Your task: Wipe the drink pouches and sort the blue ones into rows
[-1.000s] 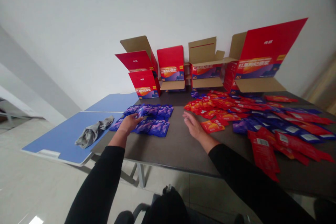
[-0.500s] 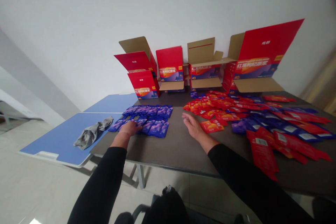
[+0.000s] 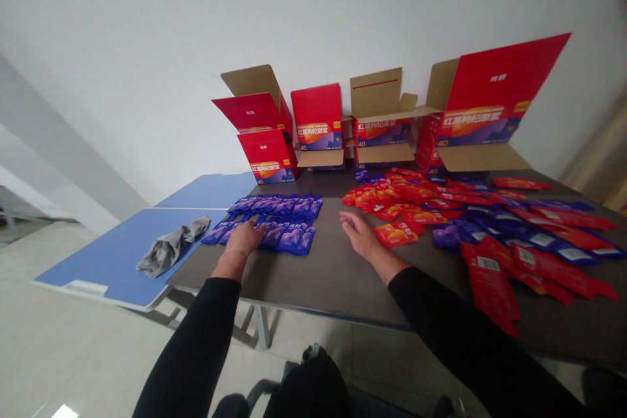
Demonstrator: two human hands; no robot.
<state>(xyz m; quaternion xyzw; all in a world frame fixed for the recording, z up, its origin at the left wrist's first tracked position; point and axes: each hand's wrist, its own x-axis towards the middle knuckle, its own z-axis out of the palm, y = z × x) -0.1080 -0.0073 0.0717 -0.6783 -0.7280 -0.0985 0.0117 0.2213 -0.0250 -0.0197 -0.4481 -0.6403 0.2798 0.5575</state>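
Two overlapping rows of purple sachets (image 3: 292,236) lie flat on the dark table. My left hand (image 3: 245,239) is over the front row, its fingertips at the sachets and partly hidden by the hand itself; the fingers look loosely apart and I see no sachet lifted in them. On the bare tabletop to the right rests my right hand (image 3: 359,234), holding nothing, with the fingers apart and slightly bent. Just right of its fingers is a red sachet (image 3: 396,234), at the near edge of a heap of red sachets (image 3: 416,192).
Red cartons with raised flaps stand along the wall: one at left (image 3: 269,160), two in the middle, one at right (image 3: 470,127). Mixed red and purple sachets (image 3: 543,235) cover the table's right side. A grey cloth (image 3: 169,251) lies on the adjoining blue table (image 3: 117,261).
My left hand has shifted slightly right and up along the front row of purple sachets. My right hand has stayed in place.
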